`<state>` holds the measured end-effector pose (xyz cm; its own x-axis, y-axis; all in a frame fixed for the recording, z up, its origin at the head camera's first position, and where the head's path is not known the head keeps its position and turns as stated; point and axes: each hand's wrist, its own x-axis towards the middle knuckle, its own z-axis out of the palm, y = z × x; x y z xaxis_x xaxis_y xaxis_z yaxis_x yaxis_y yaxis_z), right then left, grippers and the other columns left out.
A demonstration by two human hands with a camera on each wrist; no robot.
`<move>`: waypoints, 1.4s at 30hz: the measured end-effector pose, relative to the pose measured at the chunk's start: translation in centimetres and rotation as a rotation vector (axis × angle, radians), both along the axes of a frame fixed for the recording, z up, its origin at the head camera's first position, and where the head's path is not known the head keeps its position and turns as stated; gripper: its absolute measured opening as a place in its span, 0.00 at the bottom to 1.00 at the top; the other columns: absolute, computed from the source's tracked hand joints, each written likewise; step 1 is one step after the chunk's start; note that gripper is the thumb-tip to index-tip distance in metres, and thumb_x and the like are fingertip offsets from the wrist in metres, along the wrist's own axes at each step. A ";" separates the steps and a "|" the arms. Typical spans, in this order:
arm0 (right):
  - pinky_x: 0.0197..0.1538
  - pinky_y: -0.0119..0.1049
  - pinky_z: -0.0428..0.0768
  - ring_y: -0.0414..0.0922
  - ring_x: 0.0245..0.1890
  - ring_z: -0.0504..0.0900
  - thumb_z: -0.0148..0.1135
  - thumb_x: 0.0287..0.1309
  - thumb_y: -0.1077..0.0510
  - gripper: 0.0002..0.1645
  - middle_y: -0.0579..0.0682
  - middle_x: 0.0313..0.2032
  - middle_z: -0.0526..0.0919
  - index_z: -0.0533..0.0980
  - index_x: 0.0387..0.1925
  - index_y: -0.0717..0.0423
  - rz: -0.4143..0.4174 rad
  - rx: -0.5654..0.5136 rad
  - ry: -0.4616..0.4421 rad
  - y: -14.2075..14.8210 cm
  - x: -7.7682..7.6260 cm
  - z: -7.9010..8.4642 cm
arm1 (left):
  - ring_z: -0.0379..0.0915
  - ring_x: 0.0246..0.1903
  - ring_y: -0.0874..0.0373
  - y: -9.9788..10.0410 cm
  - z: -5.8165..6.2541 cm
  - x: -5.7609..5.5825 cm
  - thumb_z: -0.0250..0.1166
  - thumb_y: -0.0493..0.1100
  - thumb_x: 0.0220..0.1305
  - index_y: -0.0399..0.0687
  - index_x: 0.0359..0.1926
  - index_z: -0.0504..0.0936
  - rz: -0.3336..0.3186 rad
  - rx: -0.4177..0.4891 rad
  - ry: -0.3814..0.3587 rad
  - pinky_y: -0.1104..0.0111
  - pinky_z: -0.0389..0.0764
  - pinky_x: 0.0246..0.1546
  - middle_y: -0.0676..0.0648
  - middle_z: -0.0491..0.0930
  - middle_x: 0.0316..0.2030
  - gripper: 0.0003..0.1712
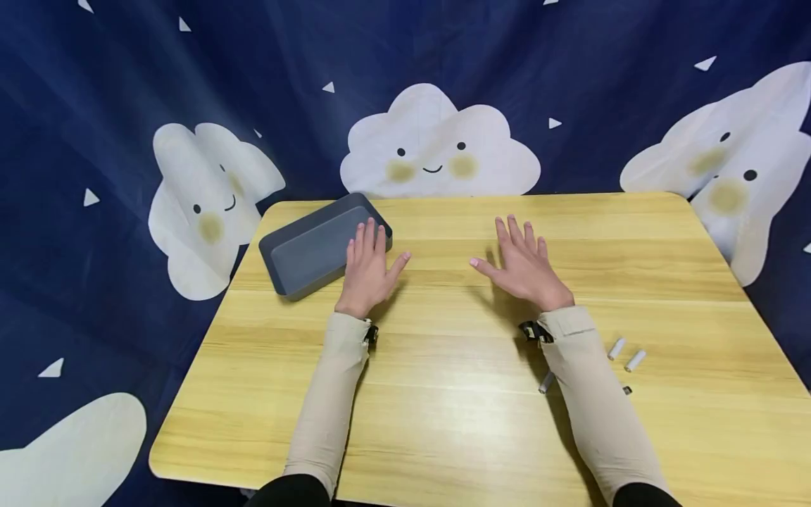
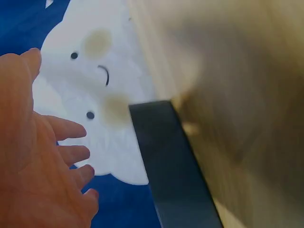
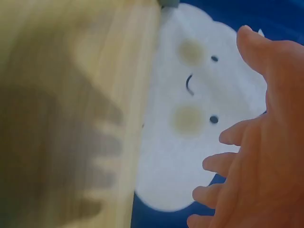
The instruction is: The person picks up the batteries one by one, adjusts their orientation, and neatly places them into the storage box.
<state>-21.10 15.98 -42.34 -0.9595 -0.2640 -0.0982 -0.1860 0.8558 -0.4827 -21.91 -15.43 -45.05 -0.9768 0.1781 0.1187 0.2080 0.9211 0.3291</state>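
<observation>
My left hand (image 1: 366, 276) hovers at the right side of a dark grey rectangular tray (image 1: 304, 255), fingers spread and holding nothing. Part of the tray's right end lies hidden behind those fingers in the head view. In the left wrist view the tray's side wall (image 2: 173, 166) stands to the right of the hand (image 2: 42, 152). My right hand (image 1: 527, 271) is held over the table, fingers straight and apart, with nothing in it. Its shadow falls on the wood in the right wrist view, where the palm (image 3: 270, 142) faces left.
Right of my right forearm lie two white cylinders (image 1: 617, 348) (image 1: 635, 360) that look like batteries. A similar greyish one (image 1: 546, 382) lies left of the forearm, and a small dark-ended piece (image 1: 627, 389) shows by the sleeve. A blue cloud-print curtain (image 1: 443, 42) hangs behind the wooden table (image 1: 443, 394).
</observation>
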 end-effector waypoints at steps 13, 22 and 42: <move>0.82 0.57 0.53 0.56 0.84 0.47 0.63 0.66 0.32 0.62 0.55 0.83 0.47 0.40 0.84 0.50 0.053 -0.350 -0.067 -6.0 -4.6 0.7 | 0.26 0.84 0.41 -8.8 1.2 2.4 0.47 0.75 0.74 0.36 0.82 0.46 0.156 0.252 0.005 0.41 0.39 0.82 0.40 0.33 0.84 0.57; 0.79 0.57 0.61 0.58 0.80 0.57 0.69 0.64 0.38 0.61 0.56 0.81 0.57 0.45 0.84 0.53 0.032 -0.498 -0.139 -9.8 -7.0 -1.5 | 0.27 0.83 0.38 -14.0 0.9 3.7 0.59 0.75 0.66 0.36 0.82 0.32 0.448 0.412 -0.025 0.44 0.44 0.82 0.36 0.29 0.83 0.69; 0.80 0.52 0.61 0.58 0.81 0.56 0.71 0.64 0.44 0.64 0.59 0.83 0.50 0.41 0.83 0.60 0.180 -0.496 -0.254 -17.0 -9.0 -3.1 | 0.37 0.83 0.40 -15.7 0.0 3.6 0.70 0.74 0.57 0.44 0.82 0.24 0.515 0.626 -0.282 0.48 0.50 0.82 0.36 0.34 0.83 0.79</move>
<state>-30.10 -1.04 -45.40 -0.8576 -0.4941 -0.1425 -0.1337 0.4818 -0.8660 -18.31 -31.18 -45.08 -0.9256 -0.3134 -0.2123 -0.3525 0.5092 0.7852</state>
